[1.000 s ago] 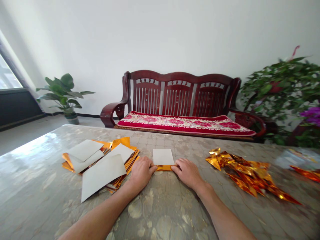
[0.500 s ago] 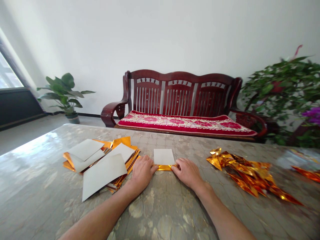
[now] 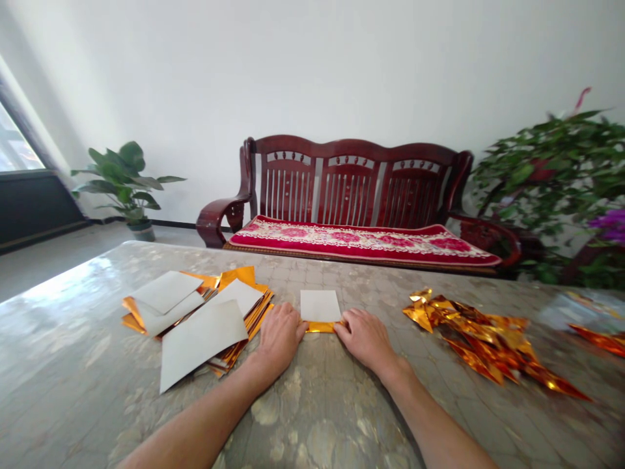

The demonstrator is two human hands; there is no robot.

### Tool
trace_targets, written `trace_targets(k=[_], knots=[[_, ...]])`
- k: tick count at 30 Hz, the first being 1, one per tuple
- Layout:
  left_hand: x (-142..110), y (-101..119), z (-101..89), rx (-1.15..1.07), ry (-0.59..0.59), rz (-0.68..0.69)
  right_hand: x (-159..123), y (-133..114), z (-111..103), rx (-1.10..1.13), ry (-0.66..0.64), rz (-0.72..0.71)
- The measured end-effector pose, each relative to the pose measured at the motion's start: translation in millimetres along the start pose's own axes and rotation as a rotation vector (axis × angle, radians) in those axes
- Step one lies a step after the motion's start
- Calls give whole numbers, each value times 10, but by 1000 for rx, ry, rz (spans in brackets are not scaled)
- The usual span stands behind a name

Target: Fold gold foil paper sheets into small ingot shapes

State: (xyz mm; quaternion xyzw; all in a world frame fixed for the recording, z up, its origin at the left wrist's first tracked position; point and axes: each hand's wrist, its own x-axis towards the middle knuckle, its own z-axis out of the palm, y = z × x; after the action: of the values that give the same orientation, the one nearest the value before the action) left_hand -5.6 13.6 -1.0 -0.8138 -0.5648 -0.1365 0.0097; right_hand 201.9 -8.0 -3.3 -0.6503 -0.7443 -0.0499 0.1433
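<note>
White-backed, gold-faced rectangular paper [image 3: 319, 305] flat on grey floral-patterned counter [image 3: 312, 404], near edge folded over. Left hand [image 3: 280, 331], right hand [image 3: 367, 334]: fingers [image 3: 343, 332] pinching fold's opposite ends. Uneven pressure could skew crease.

wht wall [image 3: 342, 65] | dk red wd bench [image 3: 349, 176] | gry flr [image 3: 39, 264] | bright window [image 3: 14, 144] far L

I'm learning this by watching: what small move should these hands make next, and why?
Probably press the gold strip flatter, working from the ends inward: the left hand and right hand hold its two ends, leaving its middle uncovered, and it lies along the near edge of the sheet, whose white side faces up.
</note>
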Motion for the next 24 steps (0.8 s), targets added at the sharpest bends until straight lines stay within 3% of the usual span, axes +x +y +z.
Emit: trace_targets(k=[17, 21, 24], knots=[[10, 63, -52, 11, 19, -12, -2, -51, -22, -49, -21, 53], [-4, 83, -35, -54, 71, 144, -10, -53, -22, -33, -10, 87], [-6, 90, -3, -104, 13, 332, -9, -61, -13, -14, -2, 115]])
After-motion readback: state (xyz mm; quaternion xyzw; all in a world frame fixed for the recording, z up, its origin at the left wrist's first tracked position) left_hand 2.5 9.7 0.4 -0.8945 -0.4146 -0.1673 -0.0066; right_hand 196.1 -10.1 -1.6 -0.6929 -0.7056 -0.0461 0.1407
